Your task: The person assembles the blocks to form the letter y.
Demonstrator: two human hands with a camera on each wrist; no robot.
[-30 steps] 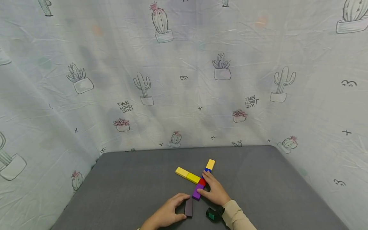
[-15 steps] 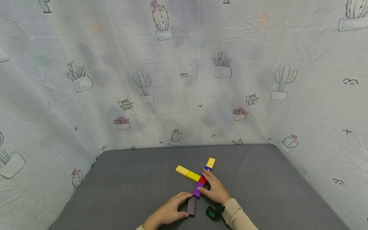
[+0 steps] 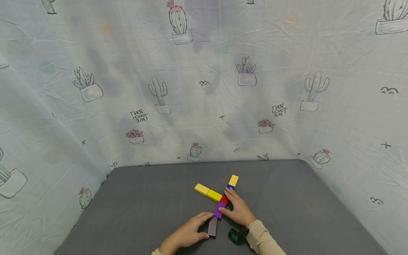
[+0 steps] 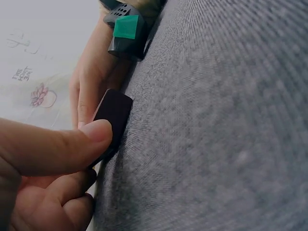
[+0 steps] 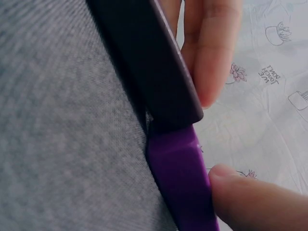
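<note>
My left hand (image 3: 191,231) grips a dark, grey-brown block (image 3: 212,227) between thumb and fingers, the thumb at its near end. The block's far end meets a purple block (image 3: 218,213), and in the right wrist view that purple block (image 5: 179,175) stands end to end with the dark one (image 5: 149,62). My right hand (image 3: 239,211) spreads over the row, its thumb tip on the purple block and its fingertips at a blue block (image 3: 230,186). Between purple and blue shows a red block (image 3: 224,200), partly hidden by the right hand.
From the red block a yellow block (image 3: 214,195) and a pale yellow one (image 3: 202,189) branch off to the left. Another yellow block (image 3: 234,180) ends the row beyond the blue. Grey cloth covers the table (image 3: 143,198); a cactus-print curtain (image 3: 204,117) hangs behind.
My left hand has moved the dark block slightly right and away from me, up against the purple block's end. The right hand stays in place on the row.
</note>
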